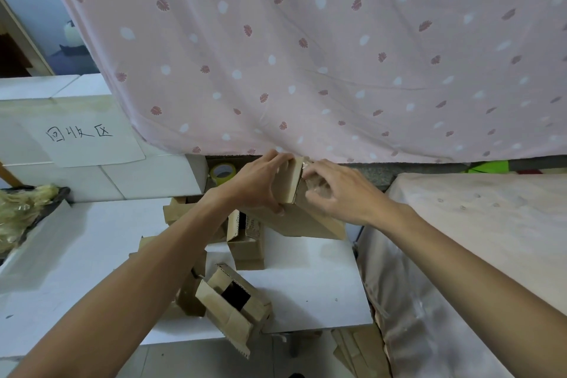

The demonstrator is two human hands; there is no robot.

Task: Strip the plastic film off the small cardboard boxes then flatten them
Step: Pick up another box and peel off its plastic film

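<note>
Fingers [277, 159] of left hand [256, 184] round box [290, 182], right hand [339, 193] pinching film [317, 187]

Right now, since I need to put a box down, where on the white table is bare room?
Bare table lies right of the open box, up to the covered surface, and left of the left forearm. The strip between, below the left hand, is crowded with cardboard boxes.

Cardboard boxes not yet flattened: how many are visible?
3: the held box between left hand and right hand; an open box below it; another open box nearest the camera. Others may hide under the left forearm.
</note>
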